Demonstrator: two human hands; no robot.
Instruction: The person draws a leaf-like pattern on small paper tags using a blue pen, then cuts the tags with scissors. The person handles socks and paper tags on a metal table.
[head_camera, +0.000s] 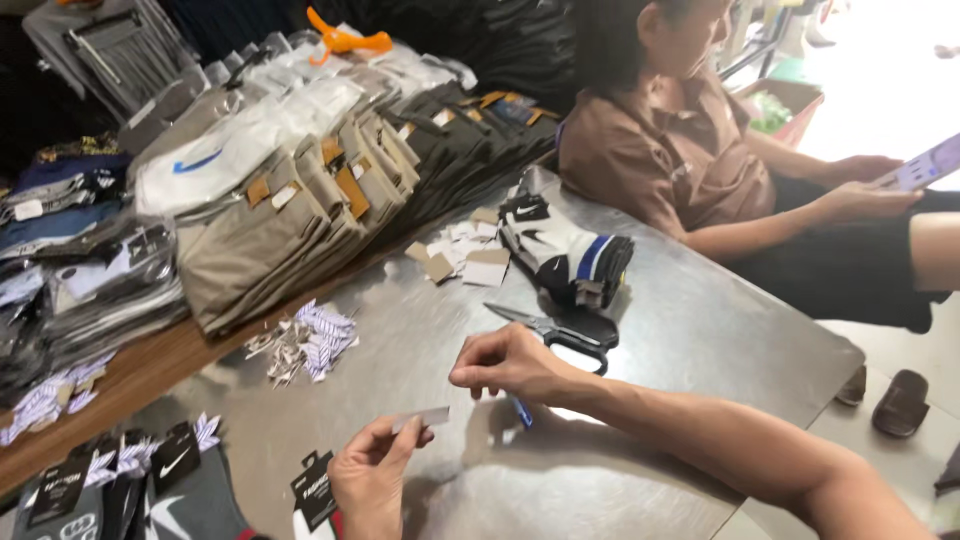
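Far left: bagged folded garments (95, 290) stacked in a heap on a wooden bench edge (150, 365); beside them a slanting row of khaki folded trousers (270, 235) with card tags, white bagged items behind; an orange plastic clip (345, 40) lies on top at the back.

Bottom left: dark socks on black hanger cards (170, 475) at the near edge of the metal table (700, 320); a loose pile of striped paper tags (305, 340) sits further in, well apart from both hands.

Centre low: left hand (370, 480) raised, thumb and fingers pinched on a small white paper strip (425, 416); strip held flat above the table, pointing toward the other hand.

Just right of it: right hand (510, 362) loosely curled, fingertips drawn together; something blue and thin (522, 412) shows beneath it, too small to tell what, or whether it is gripped.

Behind the right hand: black-handled scissors (560, 332) lie flat, just beside the knuckles; further back, scattered card labels (465, 258) and a bundle of white, black and blue socks (570, 255).

Right: a seated person in a brown shirt (655, 150) holds a phone (925, 165); sandals (900, 400) on the floor.
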